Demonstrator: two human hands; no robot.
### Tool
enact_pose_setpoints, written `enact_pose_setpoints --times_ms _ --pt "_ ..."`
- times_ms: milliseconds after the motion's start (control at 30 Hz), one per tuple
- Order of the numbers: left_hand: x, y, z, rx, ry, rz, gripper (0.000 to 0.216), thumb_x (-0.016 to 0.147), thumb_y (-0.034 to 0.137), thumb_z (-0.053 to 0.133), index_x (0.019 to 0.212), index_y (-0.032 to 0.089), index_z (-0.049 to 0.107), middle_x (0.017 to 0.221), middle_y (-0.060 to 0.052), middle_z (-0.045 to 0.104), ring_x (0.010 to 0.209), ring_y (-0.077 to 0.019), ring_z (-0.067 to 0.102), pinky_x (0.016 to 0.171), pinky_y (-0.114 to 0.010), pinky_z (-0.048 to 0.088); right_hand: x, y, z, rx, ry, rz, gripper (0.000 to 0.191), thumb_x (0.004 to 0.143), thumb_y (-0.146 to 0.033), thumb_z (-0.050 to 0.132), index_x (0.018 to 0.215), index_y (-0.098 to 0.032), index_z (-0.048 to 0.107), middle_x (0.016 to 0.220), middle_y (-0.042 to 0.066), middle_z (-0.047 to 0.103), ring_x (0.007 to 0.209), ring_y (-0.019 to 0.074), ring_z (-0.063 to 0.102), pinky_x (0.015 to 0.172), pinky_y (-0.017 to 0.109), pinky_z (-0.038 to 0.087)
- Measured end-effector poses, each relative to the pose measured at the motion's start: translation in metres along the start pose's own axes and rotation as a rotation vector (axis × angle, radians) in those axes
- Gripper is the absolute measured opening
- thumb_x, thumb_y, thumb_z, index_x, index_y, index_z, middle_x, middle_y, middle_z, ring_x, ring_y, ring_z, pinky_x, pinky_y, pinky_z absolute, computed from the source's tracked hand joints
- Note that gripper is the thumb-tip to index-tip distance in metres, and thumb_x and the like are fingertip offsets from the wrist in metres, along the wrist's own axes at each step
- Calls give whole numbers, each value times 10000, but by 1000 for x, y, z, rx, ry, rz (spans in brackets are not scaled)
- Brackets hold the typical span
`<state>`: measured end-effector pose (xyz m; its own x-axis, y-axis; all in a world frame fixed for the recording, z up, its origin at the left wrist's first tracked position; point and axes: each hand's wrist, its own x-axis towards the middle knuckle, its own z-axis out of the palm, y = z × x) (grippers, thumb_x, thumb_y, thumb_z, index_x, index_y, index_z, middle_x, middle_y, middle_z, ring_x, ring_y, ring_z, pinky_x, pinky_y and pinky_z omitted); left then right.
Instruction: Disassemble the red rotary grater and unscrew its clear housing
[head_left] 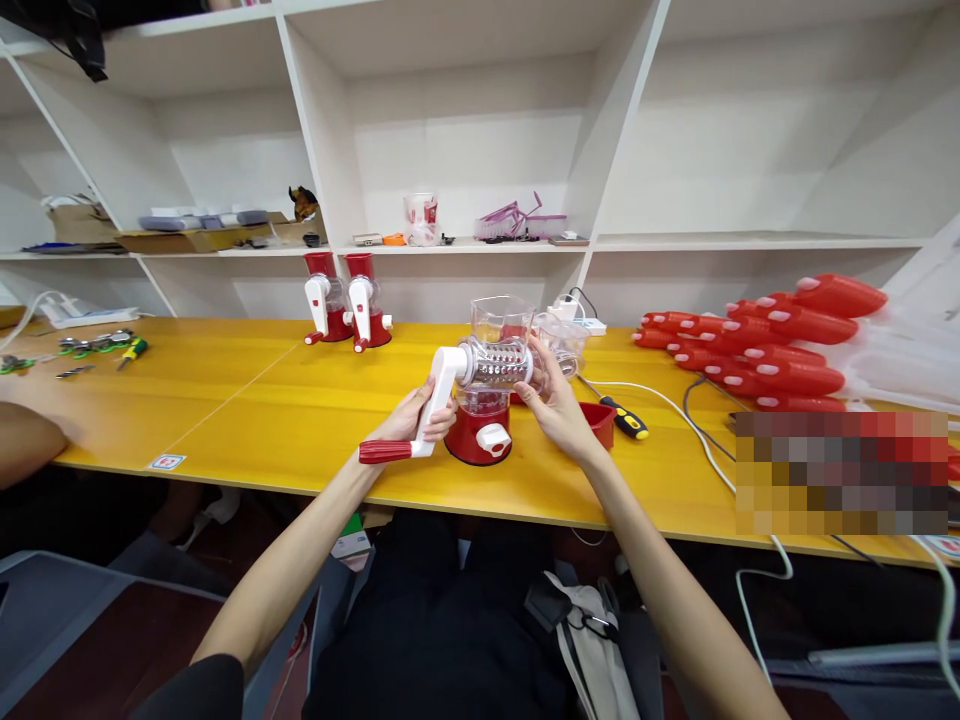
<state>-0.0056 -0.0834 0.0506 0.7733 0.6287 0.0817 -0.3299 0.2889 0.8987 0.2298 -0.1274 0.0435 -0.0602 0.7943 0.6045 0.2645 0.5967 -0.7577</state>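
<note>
A rotary grater [478, 430] with a red base, a clear housing and a metal drum [501, 364] stands upright on the table before me. My left hand [418, 412] is wrapped round the white crank arm [442, 385], whose red handle [386, 452] points left. On the other side, my right hand [553, 400] grips the right end of the clear housing beside the drum. Just behind that hand lies a clear plastic part [564, 340]. A red tray-like part [600, 422] sits under my right wrist, partly hidden.
Two assembled rotary graters [360, 305] stand at the back left. A yellow-black screwdriver [628, 420] lies to the right, near white cables [675, 405]. Red parts [795, 350] are piled farther right. Another screwdriver [133, 352] is on the left. White shelves [480, 130] rise behind the yellow table [247, 400].
</note>
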Motion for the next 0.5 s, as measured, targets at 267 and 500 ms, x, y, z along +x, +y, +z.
enact_pose_setpoints --times_ms 267,500 --pt "-6 2 -2 69 3 46 502 918 603 597 741 136 551 515 80 343 358 -23 263 329 -132 278 0 -3 0 -12 -1 1 815 902 -597 523 1580 -358 140 1550 66 403 1331 203 546 1245 517 376" --pt "-21 13 -17 202 29 131 546 812 673 685 753 151 534 512 81 362 367 -30 285 344 -162 265 0 -3 1 -5 7 0 830 897 -605 530 1584 -343 146 1531 70 429 1323 211 552 1244 522 383"
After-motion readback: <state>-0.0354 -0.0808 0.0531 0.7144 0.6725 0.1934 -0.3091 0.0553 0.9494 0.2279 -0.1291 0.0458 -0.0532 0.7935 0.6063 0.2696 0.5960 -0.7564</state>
